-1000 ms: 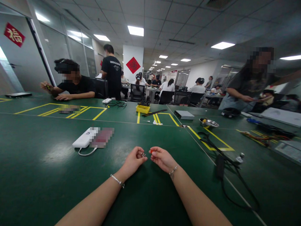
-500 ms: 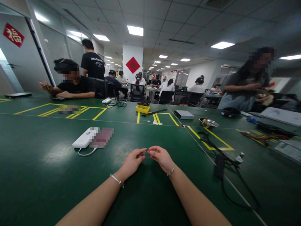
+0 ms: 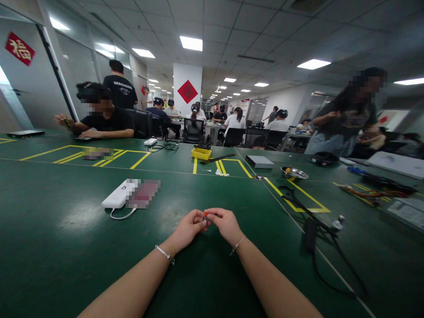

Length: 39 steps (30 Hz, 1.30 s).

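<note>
Just above the green tabletop (image 3: 208,270), my two hands meet fingertip to fingertip. My left hand (image 3: 188,228) is closed around a small silvery piece (image 3: 205,219), mostly hidden by the fingers. Between the thumb and forefinger of my right hand (image 3: 227,225) is a tiny orange piece (image 3: 206,214), right on top of the silvery one. Whether the two pieces are joined is too small to tell.
A white power bank (image 3: 121,193) with a cable lies left, beside a blurred-out flat object. Further back stand a yellow tray (image 3: 201,153), a grey box (image 3: 259,161) and a metal bowl (image 3: 294,172). Black cable (image 3: 310,232) lies right. A person (image 3: 102,113) sits across the table.
My right hand has moved slightly left, bringing the orange piece onto the silvery piece in my left hand. The gap between the fingertips has closed.
</note>
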Each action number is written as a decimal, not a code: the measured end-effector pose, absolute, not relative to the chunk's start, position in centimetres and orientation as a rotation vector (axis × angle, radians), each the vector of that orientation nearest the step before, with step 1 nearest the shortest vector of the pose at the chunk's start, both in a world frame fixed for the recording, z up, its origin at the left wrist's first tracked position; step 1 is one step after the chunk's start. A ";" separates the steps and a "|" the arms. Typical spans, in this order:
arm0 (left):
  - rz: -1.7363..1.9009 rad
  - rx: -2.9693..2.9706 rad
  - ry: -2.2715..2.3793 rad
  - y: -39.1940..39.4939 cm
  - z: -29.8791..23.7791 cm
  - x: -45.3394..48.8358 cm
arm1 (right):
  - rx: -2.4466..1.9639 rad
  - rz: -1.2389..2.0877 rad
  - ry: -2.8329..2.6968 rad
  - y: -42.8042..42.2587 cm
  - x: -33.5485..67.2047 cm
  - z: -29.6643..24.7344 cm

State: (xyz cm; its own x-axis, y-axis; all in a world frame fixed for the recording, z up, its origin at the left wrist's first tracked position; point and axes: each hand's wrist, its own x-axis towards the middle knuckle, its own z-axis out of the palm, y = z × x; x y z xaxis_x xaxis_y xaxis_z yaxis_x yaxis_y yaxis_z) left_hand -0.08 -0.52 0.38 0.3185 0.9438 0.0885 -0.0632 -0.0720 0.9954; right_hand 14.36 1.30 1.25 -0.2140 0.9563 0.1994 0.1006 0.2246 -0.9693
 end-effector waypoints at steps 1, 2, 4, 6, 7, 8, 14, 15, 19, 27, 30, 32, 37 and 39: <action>1.051 1.363 0.892 -0.5 0.3 -0.1 | -1.033 1.132 -1.555 1.3 14.3 1.3; 1.056 1.360 0.895 -0.5 0.3 -0.1 | -1.036 1.133 -1.561 1.2 14.3 1.3; 1.058 1.361 0.903 -0.5 0.2 -0.1 | -1.053 1.124 -1.570 1.1 14.3 1.5; 1.054 1.360 0.914 -0.5 0.3 -0.1 | -1.070 1.103 -1.584 1.0 14.3 1.7; 1.053 1.359 0.918 -0.5 0.3 -0.1 | -1.074 1.092 -1.591 1.0 14.4 1.8; 1.051 1.360 0.922 -0.6 0.3 -0.1 | -1.073 1.085 -1.597 0.9 14.4 1.9; 1.042 1.382 0.928 -0.6 0.4 -0.1 | -1.062 1.197 -1.560 1.0 14.2 1.7; 1.038 1.388 0.932 -0.6 0.4 -0.1 | -1.056 1.228 -1.548 1.1 14.1 1.5; 1.021 1.400 0.966 -0.6 0.5 -0.1 | -1.022 1.291 -1.541 1.2 14.2 1.1; 1.037 1.341 0.983 -0.5 0.6 0.1 | -1.013 1.077 -1.845 1.1 14.8 1.7; 1.052 1.304 0.984 -0.4 0.5 0.0 | -1.039 0.975 -1.908 0.9 14.6 1.8; 1.057 1.283 0.989 -0.3 0.4 0.0 | -1.028 0.951 -1.927 0.9 14.5 1.7; 1.071 1.251 0.961 -0.2 0.3 -0.1 | -0.986 0.918 -1.978 1.1 14.6 1.0; 1.071 1.225 0.956 -0.3 0.4 -0.1 | -0.984 0.894 -1.995 1.1 14.6 0.9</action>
State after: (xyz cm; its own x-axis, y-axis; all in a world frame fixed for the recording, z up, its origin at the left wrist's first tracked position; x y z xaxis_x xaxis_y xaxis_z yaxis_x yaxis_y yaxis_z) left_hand -0.14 -0.26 0.45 0.2408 0.9706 0.0016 -0.1083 0.0252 0.9938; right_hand 14.57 1.06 0.91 -0.4431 0.8453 0.2985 0.3401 0.4666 -0.8165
